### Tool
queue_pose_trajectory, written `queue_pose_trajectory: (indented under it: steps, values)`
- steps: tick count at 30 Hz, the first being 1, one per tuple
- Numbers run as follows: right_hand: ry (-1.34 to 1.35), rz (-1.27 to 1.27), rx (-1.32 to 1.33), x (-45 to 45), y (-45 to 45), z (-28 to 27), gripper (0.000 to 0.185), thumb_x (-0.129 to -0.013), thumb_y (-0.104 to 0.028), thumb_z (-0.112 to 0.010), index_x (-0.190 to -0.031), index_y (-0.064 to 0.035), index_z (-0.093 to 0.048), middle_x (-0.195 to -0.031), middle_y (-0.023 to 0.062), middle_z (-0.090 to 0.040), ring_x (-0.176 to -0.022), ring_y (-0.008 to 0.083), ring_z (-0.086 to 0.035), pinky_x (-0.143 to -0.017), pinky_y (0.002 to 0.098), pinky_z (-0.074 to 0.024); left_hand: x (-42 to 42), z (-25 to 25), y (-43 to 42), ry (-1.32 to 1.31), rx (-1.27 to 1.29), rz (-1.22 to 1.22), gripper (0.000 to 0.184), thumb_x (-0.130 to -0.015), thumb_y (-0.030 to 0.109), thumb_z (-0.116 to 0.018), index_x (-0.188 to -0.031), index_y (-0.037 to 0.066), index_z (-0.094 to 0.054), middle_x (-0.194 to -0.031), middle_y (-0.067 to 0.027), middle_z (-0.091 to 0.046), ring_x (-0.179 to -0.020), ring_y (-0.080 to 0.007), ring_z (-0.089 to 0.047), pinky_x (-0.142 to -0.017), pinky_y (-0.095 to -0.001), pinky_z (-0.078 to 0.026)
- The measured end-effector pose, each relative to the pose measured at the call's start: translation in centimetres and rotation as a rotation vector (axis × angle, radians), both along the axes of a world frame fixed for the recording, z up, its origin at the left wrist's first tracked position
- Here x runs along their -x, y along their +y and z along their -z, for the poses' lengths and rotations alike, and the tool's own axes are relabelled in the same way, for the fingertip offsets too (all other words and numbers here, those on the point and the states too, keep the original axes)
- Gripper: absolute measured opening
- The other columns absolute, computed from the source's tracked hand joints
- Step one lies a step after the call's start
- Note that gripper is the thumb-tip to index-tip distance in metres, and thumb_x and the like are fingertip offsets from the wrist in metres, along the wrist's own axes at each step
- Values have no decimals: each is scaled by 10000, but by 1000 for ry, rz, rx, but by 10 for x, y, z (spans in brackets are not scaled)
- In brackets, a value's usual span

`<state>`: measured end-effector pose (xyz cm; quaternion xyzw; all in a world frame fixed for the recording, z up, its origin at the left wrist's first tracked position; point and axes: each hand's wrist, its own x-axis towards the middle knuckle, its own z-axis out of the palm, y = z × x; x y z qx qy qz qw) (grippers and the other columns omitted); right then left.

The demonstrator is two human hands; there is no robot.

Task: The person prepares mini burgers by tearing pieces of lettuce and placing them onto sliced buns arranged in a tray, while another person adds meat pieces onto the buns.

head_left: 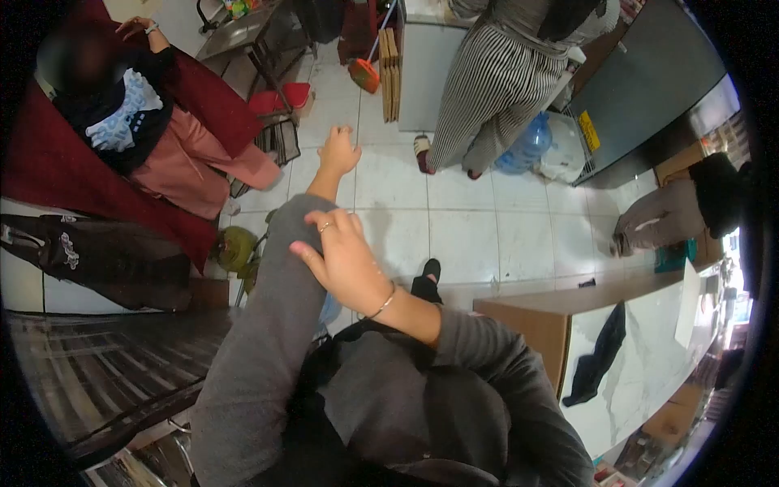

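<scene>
My left arm, in a grey sleeve (268,325), stretches forward over the floor. The forearm is bare near the wrist. At its end, my left hand (339,152) holds nothing, with its fingers loosely bent and a little apart. My right hand (349,260) reaches across my body and lies on the left sleeve around the forearm. Its thumb and fingers are bent over the grey cloth, with some fingertips hidden. A ring and a thin bracelet (384,304) are on this right hand and wrist.
A person in pink trousers (182,162) sits at the left on dark red cloth. Another in striped trousers (495,81) stands ahead, beside a blue water bottle (527,146). A marble-topped counter (649,357) with a black cloth (596,357) is at right. A broom (365,75) stands farther off.
</scene>
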<state>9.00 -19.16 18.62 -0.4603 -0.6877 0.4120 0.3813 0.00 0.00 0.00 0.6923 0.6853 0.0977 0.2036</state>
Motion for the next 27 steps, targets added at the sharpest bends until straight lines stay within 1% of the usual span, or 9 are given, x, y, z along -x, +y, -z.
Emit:
queue_pose_trajectory:
  steps: [2, 5, 7, 11, 12, 16, 18, 23, 27]
  values:
    - [107, 29, -34, 6, 3, 12, 171, -865, -157, -442, -841, 1, -502, -766, 209, -552, -786, 357, -537, -706, 386, -425, 5, 9, 0, 12, -16, 5, 473, -704, 221, -602, -1147, 145, -454, -1191, -107, -387, -1078, -300, -449, -847, -529, -351]
    - [545, -290, -1, -4, -52, -16, 195, -880, -158, -412, -796, 7, -475, -638, 200, -493, -575, 364, -469, -542, 398, -400, 48, -25, -7, 73, -206, -98, 497, -680, 226, -622, -1140, 127, -460, -1162, -121, -422, -1051, -303, -467, -851, -506, -359]
    - [413, -757, 461, -47, -104, -58, 196, -905, -198, -436, -872, -4, -437, -750, 76, -425, -716, 95, -392, -642, 260, -377, 54, 42, -33, -129, -272, -209, 521, -665, 245, -639, -1135, 105, -462, -1144, -123, -454, -1029, -281, -487, -849, -479, -365]
    - [527, -672, 11, -88, -144, -39, 307, -821, -237, -591, -960, -3, -450, -845, 98, -500, -823, 143, -487, -742, 280, -396, 95, -14, -46, -1328, -60, -1190, 560, -677, 314, -636, -1125, 58, -416, -1086, -82, -475, -1007, -176, -478, -861, -382, -354]
    - [367, -841, 247, -109, -130, -42, 287, -767, -140, -618, -970, -17, -457, -926, 149, -509, -902, 176, -512, -749, 286, -399, 80, -34, -60, -1459, -125, -1197, 564, -676, 323, -634, -1120, 59, -409, -1087, -72, -465, -996, -167, -477, -858, -370, -352]
    - [418, -245, -325, -92, -132, 1, 285, -722, -28, -518, -998, -4, -451, -972, 162, -490, -939, 200, -508, -826, 287, -384, 78, -68, -91, -1781, -318, -1156, 557, -675, 354, -629, -1094, 69, -397, -1111, -37, -420, -958, -144, -477, -838, -340, -352]
    - [463, -191, -233, -87, -154, 6, 278, -714, 15, -458, -992, 4, -464, -909, 147, -509, -892, 158, -511, -797, 277, -399, 80, -76, -108, -1868, -326, -1111, 617, -705, 338, -598, -1218, 132, -323, -1140, -20, -387, -924, -154, -466, -802, -344, -361]
    - [434, -582, 647, -138, -151, 0, 335, -771, 49, -302, -1043, 32, -498, -780, -25, -504, -677, 47, -446, -618, 185, -389, 61, -56, -125, -1627, -461, -1289, 570, -654, 331, -653, -1105, 65, -430, -1065, -63, -477, -856, -197, -533, -719, -359, -404]
    - [345, -852, 366, -148, -159, -23, 255, -798, -49, -400, -1013, 47, -498, -814, 65, -536, -740, 155, -504, -689, 260, -420, 140, 41, -116, -682, -376, -946, 511, -606, 281, -677, -1014, 30, -499, -969, -143, -540, -831, -283, -578, -713, -422, -432]
